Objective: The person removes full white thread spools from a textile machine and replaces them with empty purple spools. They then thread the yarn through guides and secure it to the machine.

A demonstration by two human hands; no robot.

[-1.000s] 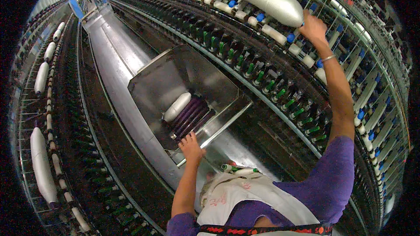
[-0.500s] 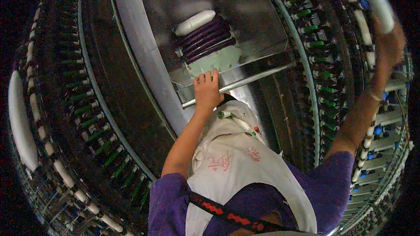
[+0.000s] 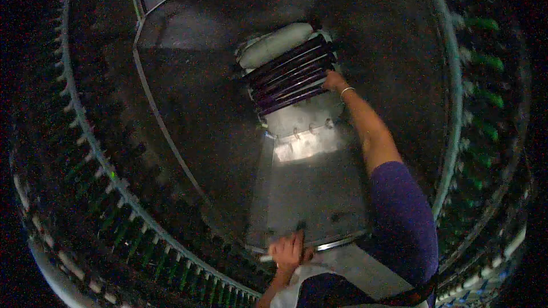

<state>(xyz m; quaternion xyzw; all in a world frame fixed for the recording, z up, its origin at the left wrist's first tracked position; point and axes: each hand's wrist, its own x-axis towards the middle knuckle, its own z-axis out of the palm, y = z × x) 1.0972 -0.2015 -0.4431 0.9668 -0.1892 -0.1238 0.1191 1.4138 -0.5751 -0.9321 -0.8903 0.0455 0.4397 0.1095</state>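
Note:
My right hand reaches forward with its fingers closed at the right end of a stack of dark purple tubes. It seems to grip the end of one tube, though blur softens the fingers. A thick white yarn bobbin lies just beyond the tubes, roughly parallel to them. Close to my body, my left hand is wrapped over the metal push bar of the cart. Tubes and bobbin rest on the cart's pale panel.
Machine rows with green spindle bobbins curve along both sides behind grey rails. At the lower left rim, a large white bobbin is partly cut off. A dark floor surrounds the cart.
My right hand has come down from the right-hand rack, where it was at a white bobbin, to the purple tubes. The view has tilted forward; my left hand stays at the bar.

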